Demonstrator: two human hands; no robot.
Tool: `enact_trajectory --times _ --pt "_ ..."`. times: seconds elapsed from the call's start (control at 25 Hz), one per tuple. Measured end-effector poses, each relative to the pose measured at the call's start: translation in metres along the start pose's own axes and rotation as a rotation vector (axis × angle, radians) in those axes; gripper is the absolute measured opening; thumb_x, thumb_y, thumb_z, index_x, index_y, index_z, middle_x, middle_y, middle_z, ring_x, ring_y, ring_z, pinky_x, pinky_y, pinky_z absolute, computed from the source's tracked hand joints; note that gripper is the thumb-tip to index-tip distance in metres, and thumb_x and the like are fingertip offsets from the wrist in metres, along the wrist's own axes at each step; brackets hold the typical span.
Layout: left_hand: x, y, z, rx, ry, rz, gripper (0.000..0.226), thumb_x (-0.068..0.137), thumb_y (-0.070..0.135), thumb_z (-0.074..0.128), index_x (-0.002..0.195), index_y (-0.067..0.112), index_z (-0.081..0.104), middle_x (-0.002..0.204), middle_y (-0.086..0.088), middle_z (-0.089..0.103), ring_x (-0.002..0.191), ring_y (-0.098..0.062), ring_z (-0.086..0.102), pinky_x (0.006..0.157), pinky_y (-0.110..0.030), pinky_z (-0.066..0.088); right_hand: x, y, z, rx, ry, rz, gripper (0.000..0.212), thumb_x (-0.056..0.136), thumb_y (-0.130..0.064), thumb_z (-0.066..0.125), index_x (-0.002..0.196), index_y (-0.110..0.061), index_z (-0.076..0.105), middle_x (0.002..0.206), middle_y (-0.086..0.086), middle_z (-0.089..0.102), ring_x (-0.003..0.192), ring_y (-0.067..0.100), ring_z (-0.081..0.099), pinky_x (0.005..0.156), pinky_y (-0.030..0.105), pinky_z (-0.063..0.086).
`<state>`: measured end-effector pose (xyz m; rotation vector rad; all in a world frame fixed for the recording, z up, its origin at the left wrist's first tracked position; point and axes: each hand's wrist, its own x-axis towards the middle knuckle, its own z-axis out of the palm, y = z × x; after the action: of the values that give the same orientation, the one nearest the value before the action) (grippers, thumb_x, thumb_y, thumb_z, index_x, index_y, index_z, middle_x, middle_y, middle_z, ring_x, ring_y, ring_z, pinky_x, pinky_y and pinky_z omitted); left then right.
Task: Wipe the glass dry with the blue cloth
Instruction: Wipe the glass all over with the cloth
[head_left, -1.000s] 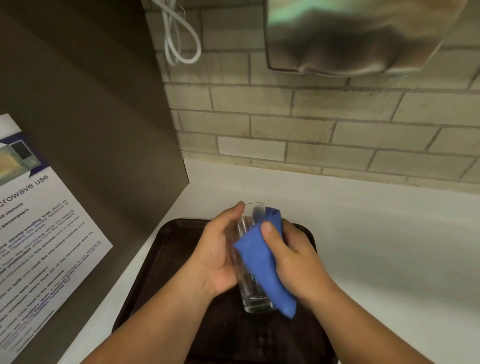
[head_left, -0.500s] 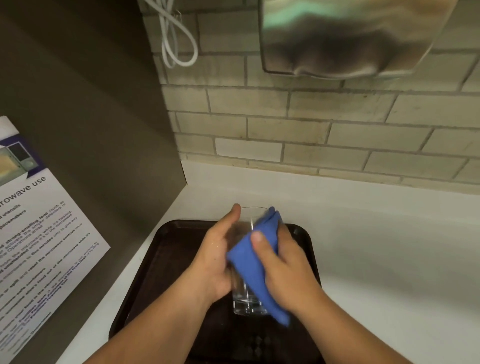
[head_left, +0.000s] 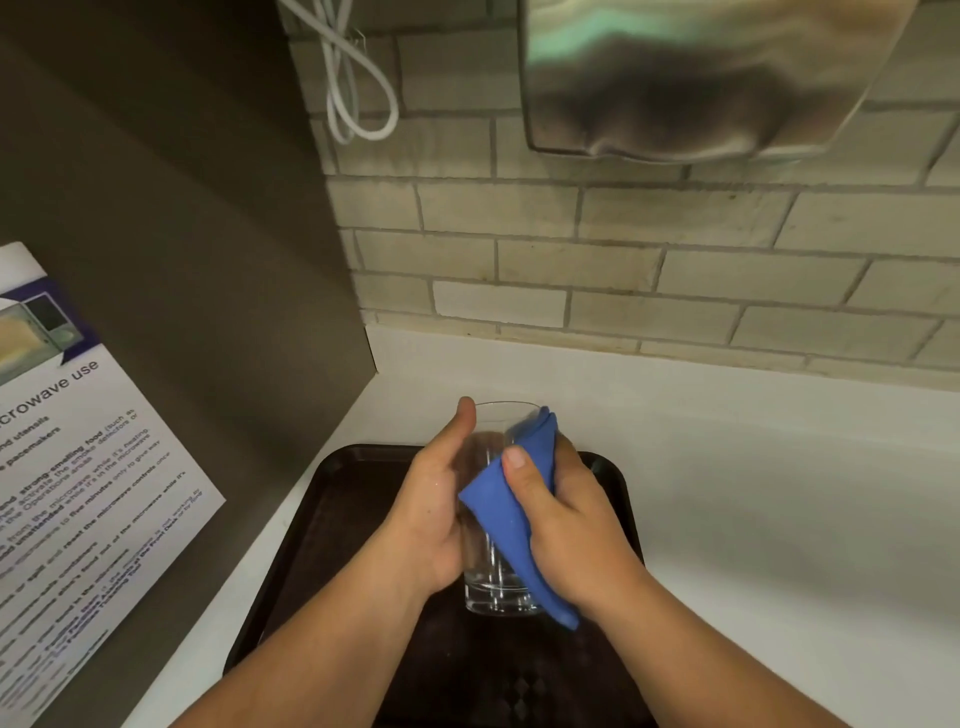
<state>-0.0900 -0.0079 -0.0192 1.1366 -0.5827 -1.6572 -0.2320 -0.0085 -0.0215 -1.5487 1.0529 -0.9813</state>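
Note:
A clear drinking glass (head_left: 496, 592) is held upright over a dark brown tray (head_left: 332, 525). My left hand (head_left: 428, 514) wraps its left side, thumb up near the rim. My right hand (head_left: 566, 525) presses a folded blue cloth (head_left: 511, 512) against the glass's right and front wall, thumb on top of the cloth. The cloth reaches from the rim down past the thick base. Most of the glass wall is hidden by hands and cloth.
The tray lies on a white counter (head_left: 753, 499) against a tiled wall (head_left: 623, 270). A dark side panel (head_left: 171, 249) with a microwave notice (head_left: 67, 499) stands at left. A steel dispenser (head_left: 691, 78) and a white cable (head_left: 353, 88) hang above.
The cloth and my right hand have slid a little along the glass, thumb moving up the wall. The glass stays in my left hand over the tray.

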Motion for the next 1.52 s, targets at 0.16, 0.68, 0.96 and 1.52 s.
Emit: enact_trajectory --times 0.16,0.68,0.96,1.52 --pt "-0.001 0.006 0.004 0.093 0.034 -0.010 0.084 0.072 0.074 0.065 0.117 0.005 0.078 0.111 -0.022 0.081 0.103 -0.034 0.078 0.091 -0.044 0.060 0.000 0.004 0.008 -0.006 0.083 -0.046 0.045 0.092 -0.062 0.051 0.118 -0.025 0.058 0.095 -0.012 0.074 0.089 -0.004 0.072 0.073 0.010 0.053" --pt "0.009 0.007 -0.001 -0.097 0.053 -0.030 0.079 0.067 0.072 0.071 0.094 -0.001 0.081 0.090 -0.021 0.079 0.081 -0.034 0.078 0.069 -0.040 0.064 -0.024 0.010 0.012 -0.190 -0.173 0.014 0.076 0.085 -0.065 0.053 0.147 -0.025 0.036 0.133 -0.006 0.060 0.119 0.006 0.061 0.104 0.031 0.052" --pt "0.003 0.011 0.004 -0.112 -0.005 -0.024 0.091 0.078 0.076 0.065 0.127 -0.001 0.071 0.131 -0.029 0.071 0.111 -0.042 0.070 0.095 -0.051 0.057 0.027 -0.013 -0.008 0.025 0.146 0.180 0.040 0.101 -0.053 0.042 0.081 -0.029 0.066 0.070 0.001 0.074 0.067 0.006 0.072 0.065 0.025 0.053" --pt "0.004 0.027 0.004 0.028 0.035 0.025 0.087 0.070 0.078 0.064 0.124 0.011 0.076 0.121 -0.020 0.078 0.112 -0.035 0.075 0.098 -0.050 0.057 0.045 -0.019 0.010 0.010 0.035 0.048 0.024 0.092 -0.062 0.050 0.099 -0.039 0.056 0.088 -0.010 0.073 0.080 -0.007 0.070 0.075 0.023 0.052"
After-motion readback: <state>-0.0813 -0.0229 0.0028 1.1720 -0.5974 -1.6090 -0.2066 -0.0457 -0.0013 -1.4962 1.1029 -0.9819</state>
